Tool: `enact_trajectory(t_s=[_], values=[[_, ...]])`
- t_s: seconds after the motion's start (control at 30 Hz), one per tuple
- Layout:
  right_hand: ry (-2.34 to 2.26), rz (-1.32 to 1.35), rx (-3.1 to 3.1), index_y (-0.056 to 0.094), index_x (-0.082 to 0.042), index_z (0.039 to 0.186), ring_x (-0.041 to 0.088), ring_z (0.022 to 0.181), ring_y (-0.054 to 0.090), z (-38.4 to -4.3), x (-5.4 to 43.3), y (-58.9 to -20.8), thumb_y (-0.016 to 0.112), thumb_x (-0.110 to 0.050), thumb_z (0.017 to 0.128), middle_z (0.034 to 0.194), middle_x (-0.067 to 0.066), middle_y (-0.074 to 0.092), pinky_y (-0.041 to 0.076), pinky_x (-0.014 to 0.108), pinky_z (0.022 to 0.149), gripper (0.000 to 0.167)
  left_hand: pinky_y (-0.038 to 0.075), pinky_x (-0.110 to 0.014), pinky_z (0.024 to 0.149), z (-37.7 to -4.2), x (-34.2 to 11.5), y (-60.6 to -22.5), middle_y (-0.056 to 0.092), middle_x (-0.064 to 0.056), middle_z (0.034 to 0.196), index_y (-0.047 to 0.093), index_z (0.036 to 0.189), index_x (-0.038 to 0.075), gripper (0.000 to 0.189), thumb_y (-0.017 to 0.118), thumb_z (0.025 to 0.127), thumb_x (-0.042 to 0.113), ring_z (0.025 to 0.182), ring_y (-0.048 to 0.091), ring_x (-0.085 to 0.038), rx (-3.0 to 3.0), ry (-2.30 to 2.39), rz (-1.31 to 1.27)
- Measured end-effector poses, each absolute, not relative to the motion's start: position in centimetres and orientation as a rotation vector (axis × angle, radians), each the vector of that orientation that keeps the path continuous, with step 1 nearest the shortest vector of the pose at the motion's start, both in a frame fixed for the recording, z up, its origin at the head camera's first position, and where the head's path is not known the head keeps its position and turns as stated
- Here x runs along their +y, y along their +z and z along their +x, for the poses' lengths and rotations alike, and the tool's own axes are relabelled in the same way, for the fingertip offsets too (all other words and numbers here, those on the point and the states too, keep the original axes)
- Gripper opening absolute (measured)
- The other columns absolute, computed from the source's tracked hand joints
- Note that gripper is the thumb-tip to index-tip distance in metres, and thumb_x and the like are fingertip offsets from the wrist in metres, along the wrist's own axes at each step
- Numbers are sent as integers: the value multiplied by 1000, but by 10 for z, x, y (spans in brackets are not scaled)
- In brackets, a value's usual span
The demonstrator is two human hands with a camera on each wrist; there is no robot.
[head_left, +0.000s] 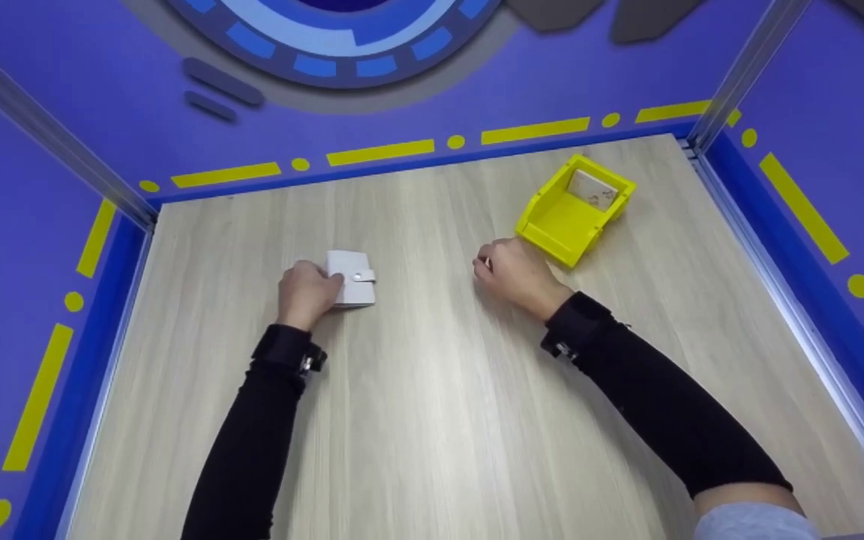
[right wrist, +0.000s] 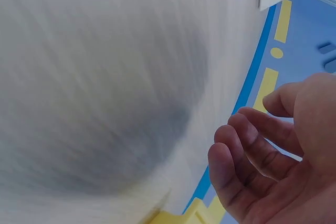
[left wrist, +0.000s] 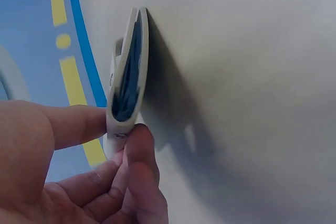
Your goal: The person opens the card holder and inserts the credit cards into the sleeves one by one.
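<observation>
My left hand (head_left: 306,294) pinches a small white wallet (head_left: 352,291) by its left edge, thumb on one cover and fingers against the other. A short strap with a metal snap crosses the wallet's right edge. In the left wrist view the wallet (left wrist: 144,51) is seen end-on, its covers slightly apart with dark layers between them. My right hand (head_left: 518,274) is held over the table just in front of the yellow bin, fingers loosely curled and nothing in them. The right wrist view shows that hand (right wrist: 268,161) with thumb and fingertips apart.
A yellow open-front bin (head_left: 558,225) stands at the back right of the wooden table (head_left: 432,420). A pale card-like piece with brownish marks (head_left: 589,190) leans inside its rear. Blue-purple panels (head_left: 372,124) with yellow markings enclose the back and sides.
</observation>
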State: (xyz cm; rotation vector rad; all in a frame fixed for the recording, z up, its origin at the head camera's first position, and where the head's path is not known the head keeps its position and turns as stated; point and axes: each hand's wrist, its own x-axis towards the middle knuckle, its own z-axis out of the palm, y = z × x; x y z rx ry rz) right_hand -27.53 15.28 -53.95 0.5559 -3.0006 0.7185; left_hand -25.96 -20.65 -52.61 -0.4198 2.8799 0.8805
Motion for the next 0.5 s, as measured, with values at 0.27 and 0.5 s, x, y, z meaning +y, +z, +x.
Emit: enact_trajectory(t_s=[0.27,0.5], values=[[763,576,-3068,81,-6,101,24,82,67,-272,140,-536,65,-27,108,91,9,77,55,40,78,28,55,-41,86,-261,-149,-531,75,-15,107,74,101,4,25,73,100,29,98,69,-29,2828,1051,-282],[881,673,-2996,81,-7,98,21,77,63,-263,127,-528,71,-31,106,86,7,75,51,35,73,27,54,-30,71,-246,-110,-524,77,-7,100,75,106,8,20,74,102,27,84,70,-20,2748,1252,-135]])
